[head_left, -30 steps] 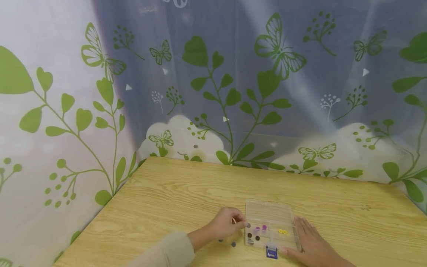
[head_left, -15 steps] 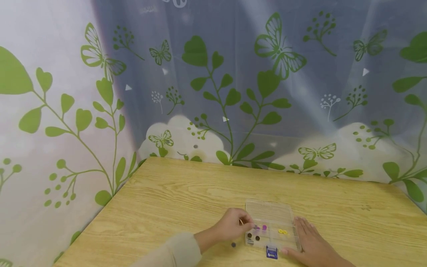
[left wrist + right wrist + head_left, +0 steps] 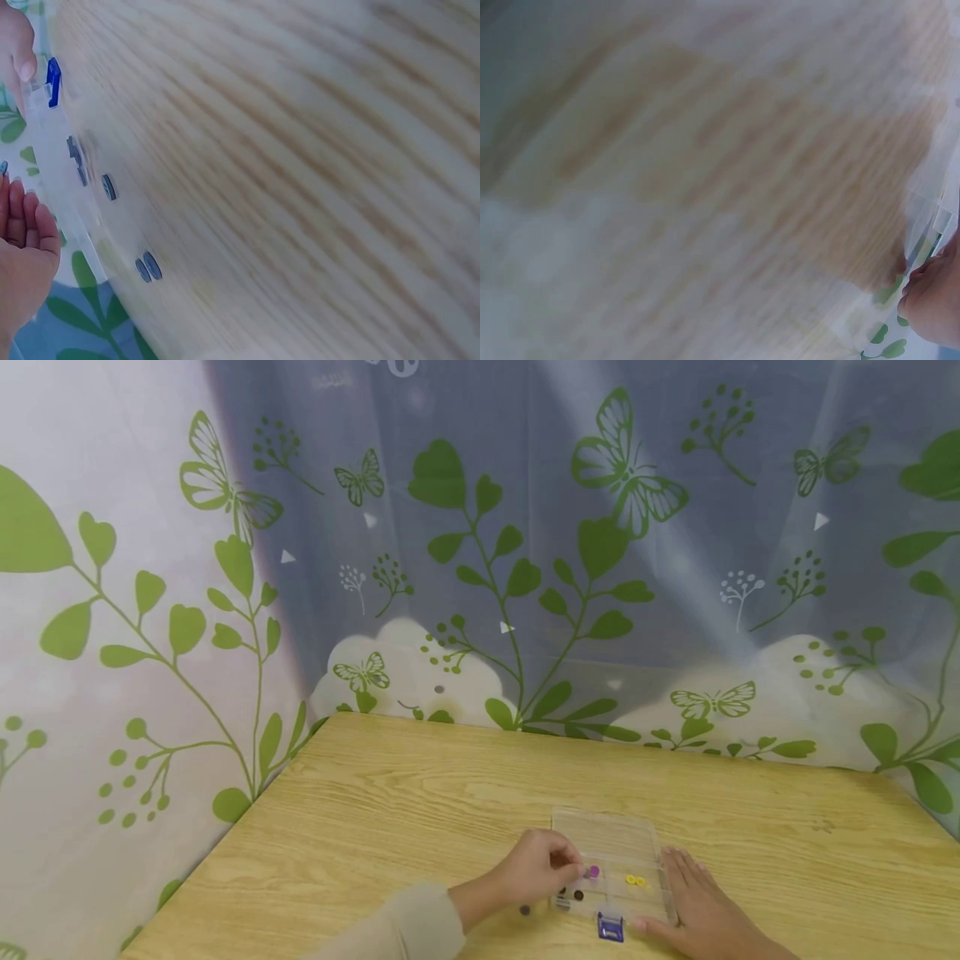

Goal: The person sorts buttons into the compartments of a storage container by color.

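Observation:
A clear plastic compartment box [image 3: 600,832] lies with its lid folded back and a blue latch [image 3: 611,927] at its front. My left hand [image 3: 542,865] is over its left compartments, pinching a small grey-blue disc like a button [image 3: 4,167] between thumb and fingertips. Beside those fingertips is a purple disc [image 3: 594,872]. Yellow discs [image 3: 635,881] sit in a right compartment, and a black disc [image 3: 578,895] lies in a front left one. My right hand [image 3: 702,902] rests against the box's right side with fingers extended, thumb near the front corner.
Loose dark discs lie on the wooden table [image 3: 420,793] left of the box: one disc [image 3: 525,910] shows in the head view, and a further pair [image 3: 148,266] in the left wrist view. A patterned curtain [image 3: 480,568] stands behind the table.
My left hand has moved right, from the box's left edge to over its compartments, carrying the small disc. A loose disc seen earlier by the left wrist is now hidden. The right hand stays put.

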`<state>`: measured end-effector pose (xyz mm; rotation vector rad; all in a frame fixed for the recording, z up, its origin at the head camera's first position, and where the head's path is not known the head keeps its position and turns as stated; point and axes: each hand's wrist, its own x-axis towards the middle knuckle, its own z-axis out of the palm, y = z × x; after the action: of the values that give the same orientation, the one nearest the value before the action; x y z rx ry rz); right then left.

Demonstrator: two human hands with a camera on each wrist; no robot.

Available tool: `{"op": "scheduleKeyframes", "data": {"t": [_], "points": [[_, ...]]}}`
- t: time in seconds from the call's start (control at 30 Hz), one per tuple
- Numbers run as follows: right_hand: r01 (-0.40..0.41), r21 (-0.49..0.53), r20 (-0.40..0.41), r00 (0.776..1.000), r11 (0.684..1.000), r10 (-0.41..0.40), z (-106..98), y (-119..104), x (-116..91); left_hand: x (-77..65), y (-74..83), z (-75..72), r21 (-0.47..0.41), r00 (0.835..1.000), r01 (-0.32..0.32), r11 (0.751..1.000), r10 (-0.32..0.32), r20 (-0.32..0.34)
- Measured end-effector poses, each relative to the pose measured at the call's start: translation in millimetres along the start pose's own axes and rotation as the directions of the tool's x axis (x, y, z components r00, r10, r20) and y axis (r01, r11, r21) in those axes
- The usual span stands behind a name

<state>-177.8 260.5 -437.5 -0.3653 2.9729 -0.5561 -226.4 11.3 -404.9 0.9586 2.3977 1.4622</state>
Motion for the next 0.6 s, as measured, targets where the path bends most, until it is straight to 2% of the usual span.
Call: {"op": "scheduleKeyframes", "data": {"t": [0.3, 0.6], "points": [[0.012, -0.007, -0.017, 1.000, 1.000, -0.013, 0.4, -0.4, -0.5, 3.8, 3.8, 6.7, -0.004, 1.000, -0.012, 1.000, 0.012, 0.028], [0.012, -0.013, -0.028, 1.000, 1.000, -0.013, 0.0, -0.9, -0.6, 8.5, 8.7, 16.1, 0.031, 0.998, -0.040, 0.999, 0.039, 0.042]]}}
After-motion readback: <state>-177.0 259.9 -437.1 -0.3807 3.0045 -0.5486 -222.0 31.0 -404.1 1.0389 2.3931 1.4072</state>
